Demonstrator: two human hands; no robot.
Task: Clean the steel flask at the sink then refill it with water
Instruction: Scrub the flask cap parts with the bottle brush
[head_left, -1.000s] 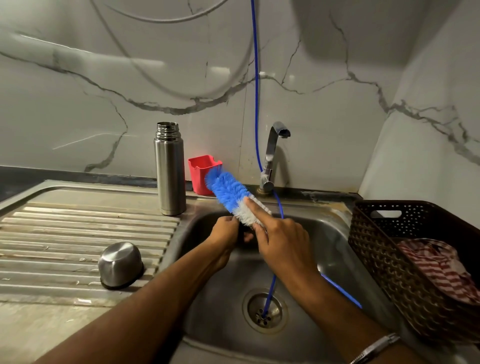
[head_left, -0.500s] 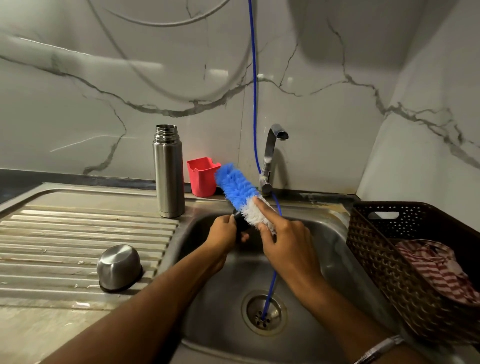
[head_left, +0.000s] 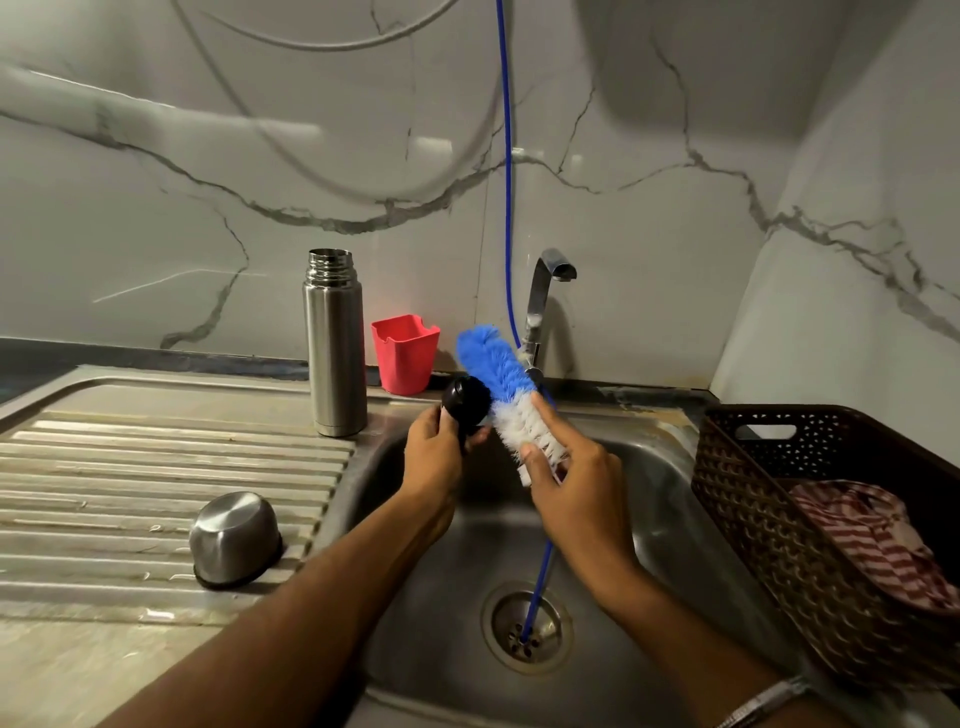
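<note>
A steel sink (head_left: 649, 525) and ribbed drainboard (head_left: 156, 467) sit below grey-veined marble walls. The steel flask (head_left: 335, 343) stands upright and uncapped at the far edge of the drainboard, left of a red cup (head_left: 405, 353). Over the basin, the left hand (head_left: 434, 457) grips a black stopper (head_left: 466, 402); the right hand (head_left: 576, 478) pinches the bottle brush (head_left: 506, 384), hiding its handle. The right-side basket (head_left: 779, 519) is cut off.

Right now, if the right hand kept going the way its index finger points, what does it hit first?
The right hand grips the bottle brush, index finger aimed up and away. Straight on, it would likely meet the tap base or the blue hose first; depth is unclear.
</note>
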